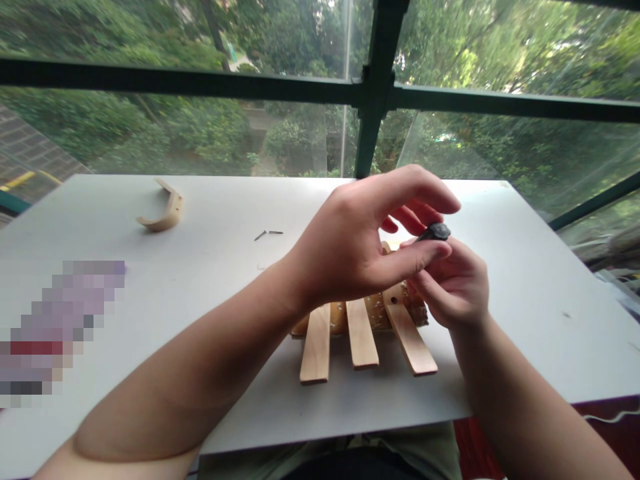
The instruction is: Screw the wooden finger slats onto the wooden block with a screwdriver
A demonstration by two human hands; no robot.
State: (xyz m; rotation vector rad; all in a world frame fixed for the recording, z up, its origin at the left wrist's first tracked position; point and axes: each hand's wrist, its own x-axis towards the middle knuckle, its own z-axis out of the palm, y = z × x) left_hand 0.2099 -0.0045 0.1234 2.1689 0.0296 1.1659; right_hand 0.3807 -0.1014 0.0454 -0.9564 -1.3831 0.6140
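Observation:
My left hand [360, 243] arches over the middle of the work, its thumb and forefinger apart. A small black, knob-like piece [436, 231] sits between them, beside the thumb tip; the forefinger does not touch it. My right hand [457, 283] is closed just behind and below, its fingertips partly hidden, and what they pinch cannot be made out. Under both hands lies a brown, textured, rounded piece [340, 317], mostly covered. Three pale wooden slats, among them the right one [413, 340] with a dark hole, stick out from it towards me.
A curved wooden piece [170, 213] with holes rests at the back left of the white table [220, 213]. Two screws [268, 233] lie near the middle. A blurred-out purple item [65, 320] is at the left. Windows [300, 133] stand along the far edge.

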